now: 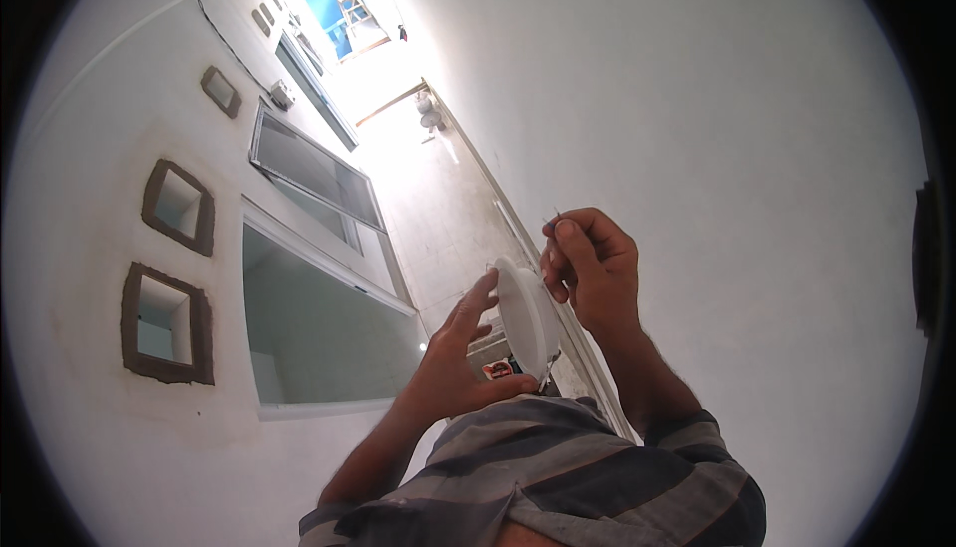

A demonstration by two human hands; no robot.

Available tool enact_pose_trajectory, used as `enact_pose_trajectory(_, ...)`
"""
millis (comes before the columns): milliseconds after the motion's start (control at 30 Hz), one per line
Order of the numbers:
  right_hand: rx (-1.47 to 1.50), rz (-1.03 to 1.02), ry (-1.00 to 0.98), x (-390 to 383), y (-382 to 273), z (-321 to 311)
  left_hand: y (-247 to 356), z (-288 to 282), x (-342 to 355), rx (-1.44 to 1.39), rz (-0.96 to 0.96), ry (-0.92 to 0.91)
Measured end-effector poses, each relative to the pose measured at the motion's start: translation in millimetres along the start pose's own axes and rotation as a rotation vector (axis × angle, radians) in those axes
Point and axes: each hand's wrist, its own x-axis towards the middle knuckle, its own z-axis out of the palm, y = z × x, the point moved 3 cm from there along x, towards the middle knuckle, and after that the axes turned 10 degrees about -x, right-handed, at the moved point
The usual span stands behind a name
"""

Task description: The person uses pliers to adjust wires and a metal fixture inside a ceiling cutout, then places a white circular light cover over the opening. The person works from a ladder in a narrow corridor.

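A round white disc-shaped fixture that looks like a ceiling downlight panel (525, 316) is tilted on edge in front of my chest. My left hand (460, 353) grips its rim, with fingertips at the upper edge and thumb at the lower one. A small metal clip (550, 370) sticks out by the disc's lower edge. Just right of the disc, my right hand (596, 263) is raised, thumb and forefinger pinched on thin wire ends (551, 220), one of them bluish. Whether these wires join the disc is hidden.
A plain white wall (757, 169) rises close on my right. To the left, another wall has a large window opening (319, 318), a tilted window sash (317, 164) and square framed holes (167, 320). Far ahead, a stepladder (351, 9) stands by a blue wall.
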Motion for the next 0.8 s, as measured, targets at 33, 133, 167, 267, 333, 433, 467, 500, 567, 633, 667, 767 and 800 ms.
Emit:
enact_pose_trajectory(33,-0.017,0.039,-0.030,-6,3,3,-1,-1,-2,-0.028,0.036,0.038)
enact_pose_trajectory(133,-0.057,0.175,-0.187,-15,12,15,-15,-19,-7,-0.068,0.053,0.107)
enact_pose_trajectory(167,-0.032,0.211,-0.250,-14,15,18,-16,-20,-11,-0.056,0.028,0.114)
enact_pose_trajectory(267,0.094,0.261,-0.332,-23,24,26,-8,-22,-15,0.027,-0.076,0.002)
enact_pose_trajectory(333,-0.005,0.261,-0.348,-29,18,32,-7,-10,-23,-0.003,-0.055,-0.035)
enact_pose_trajectory(433,-0.389,0.306,-0.392,-19,11,31,-90,-13,-15,-0.047,0.140,0.179)
enact_pose_trajectory(467,-0.387,0.168,-0.364,-14,11,35,-86,-17,-15,0.097,0.146,0.304)
enact_pose_trajectory(500,-0.384,0.032,-0.326,-9,10,38,-85,-25,-13,0.063,0.168,0.433)
enact_pose_trajectory(567,-0.231,0.003,-0.436,-7,30,38,-95,-36,-21,-0.034,0.191,0.688)
enact_pose_trajectory(633,-0.295,-0.017,-0.517,-14,34,39,-118,-56,-32,-0.063,0.102,0.826)
enact_pose_trajectory(667,-0.358,-0.049,-0.526,-20,25,44,-123,-67,-36,-0.081,0.051,0.893)
enact_pose_trajectory(767,-0.421,-0.088,-0.500,-26,8,54,-86,-68,-41,0.047,-0.032,0.927)
enact_pose_trajectory(800,-0.351,-0.063,-0.457,-27,17,54,-73,-64,-45,0.057,-0.043,0.938)
